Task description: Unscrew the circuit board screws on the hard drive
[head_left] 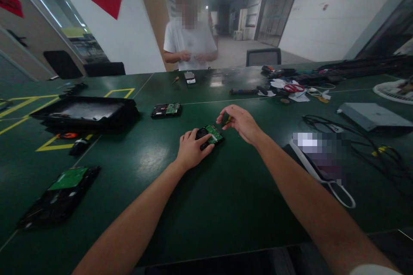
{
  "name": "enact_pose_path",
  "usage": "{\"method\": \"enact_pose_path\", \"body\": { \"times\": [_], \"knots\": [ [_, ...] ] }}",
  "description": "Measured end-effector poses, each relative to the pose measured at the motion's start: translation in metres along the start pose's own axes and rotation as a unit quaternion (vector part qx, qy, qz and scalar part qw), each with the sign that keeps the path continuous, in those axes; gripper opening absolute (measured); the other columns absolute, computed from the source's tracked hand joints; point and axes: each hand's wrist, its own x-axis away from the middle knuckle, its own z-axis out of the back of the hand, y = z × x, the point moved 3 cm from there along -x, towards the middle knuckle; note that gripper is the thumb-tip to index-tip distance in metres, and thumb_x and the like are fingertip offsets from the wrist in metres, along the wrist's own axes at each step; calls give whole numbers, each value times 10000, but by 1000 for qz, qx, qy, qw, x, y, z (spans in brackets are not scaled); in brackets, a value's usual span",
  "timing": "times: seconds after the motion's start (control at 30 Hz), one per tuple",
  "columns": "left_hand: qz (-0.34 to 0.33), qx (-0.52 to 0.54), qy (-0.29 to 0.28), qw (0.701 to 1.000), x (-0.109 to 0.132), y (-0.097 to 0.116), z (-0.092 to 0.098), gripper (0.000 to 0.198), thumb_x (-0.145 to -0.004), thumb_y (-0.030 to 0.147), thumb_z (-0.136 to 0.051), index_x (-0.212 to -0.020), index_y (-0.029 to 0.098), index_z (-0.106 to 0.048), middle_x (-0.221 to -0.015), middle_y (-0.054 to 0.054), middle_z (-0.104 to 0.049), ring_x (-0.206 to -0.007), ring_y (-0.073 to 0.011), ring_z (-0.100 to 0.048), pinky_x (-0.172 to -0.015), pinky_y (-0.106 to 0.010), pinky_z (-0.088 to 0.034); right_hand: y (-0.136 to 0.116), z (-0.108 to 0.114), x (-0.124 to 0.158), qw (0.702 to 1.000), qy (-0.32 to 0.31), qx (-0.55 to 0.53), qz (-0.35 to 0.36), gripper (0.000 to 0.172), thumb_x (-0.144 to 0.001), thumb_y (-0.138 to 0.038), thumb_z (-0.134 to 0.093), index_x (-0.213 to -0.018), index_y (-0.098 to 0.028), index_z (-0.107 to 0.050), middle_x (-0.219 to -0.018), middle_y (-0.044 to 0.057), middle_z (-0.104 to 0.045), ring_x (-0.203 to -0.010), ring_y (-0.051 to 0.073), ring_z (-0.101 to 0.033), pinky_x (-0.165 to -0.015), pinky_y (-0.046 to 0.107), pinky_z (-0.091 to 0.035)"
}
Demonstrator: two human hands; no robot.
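Note:
In the head view, my left hand (192, 150) lies over a black hard drive (217, 134) on the green table, its thumb and fingers gripping the casing. The drive's green circuit board faces up, partly covered by the fingers. Just right of the drive, my right hand (240, 123) is raised above the tabletop with its fingers curled round a small yellow-and-dark tool (229, 119). Its exact kind is too small to make out, and much of it is hidden by the hand.
Another hard drive (166, 110) lies farther back, and a larger black unit with a green board (61, 193) at left. Black trays (87, 111) stand behind it. At right are a phone (318, 159), cables, and a silver box (376, 116). A person (190, 43) stands across the table.

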Motion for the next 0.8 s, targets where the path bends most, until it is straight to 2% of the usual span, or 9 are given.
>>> {"method": "enact_pose_path", "body": {
  "times": [0.13, 0.3, 0.4, 0.53, 0.8],
  "knots": [
    [-8, 11, -1, 1000, -1, -2, -1, 480, -913, 606, -566, -1339, 408, -665, -1464, -98, -487, -1278, -380, -450, -1024, -573, -377, -3, 2, 1, 999, -19, -27, -12, 215, -920, -400, -571, -964, -206, -649, -905, 63, -715, -902, 217, -686, -710, 339, -585],
    [-48, 24, -16, 998, -9, -6, -2, 485, -905, 607, -584, -1344, 416, -659, -1483, -84, -479, -1292, -375, -449, -1038, -572, -380, -12, 7, 2, 997, -23, 64, -20, 221, -911, -378, -607, -1051, -235, -700, -934, 49, -700, -899, 200, -653, -621, 278, -556],
    [-71, 31, -25, 997, -17, -9, -2, 488, -908, 604, -581, -1349, 411, -657, -1487, -82, -479, -1304, -369, -448, -1050, -563, -381, -14, 10, 2, 995, -10, 97, -10, 197, -907, -378, -611, -961, -222, -719, -958, 52, -701, -872, 185, -636, -588, 254, -526],
    [-84, 41, -38, 995, -27, -13, -4, 484, -895, 582, -612, -1341, 403, -665, -1501, -75, -473, -1313, -365, -446, -1066, -561, -374, -15, 13, 0, 997, -4, 74, -14, 163, -898, -352, -614, -902, -205, -684, -990, 69, -733, -877, 190, -663, -610, 272, -520],
    [-104, 58, -46, 992, -37, -20, -7, 481, -878, 539, -656, -1339, 406, -663, -1515, -68, -464, -1334, -358, -430, -1088, -567, -352, -17, 15, -2, 998, -22, 23, -52, 230, -955, -384, -548, -993, -211, -694, -955, 74, -731, -920, 204, -681, -707, 311, -556]
  ]
}}
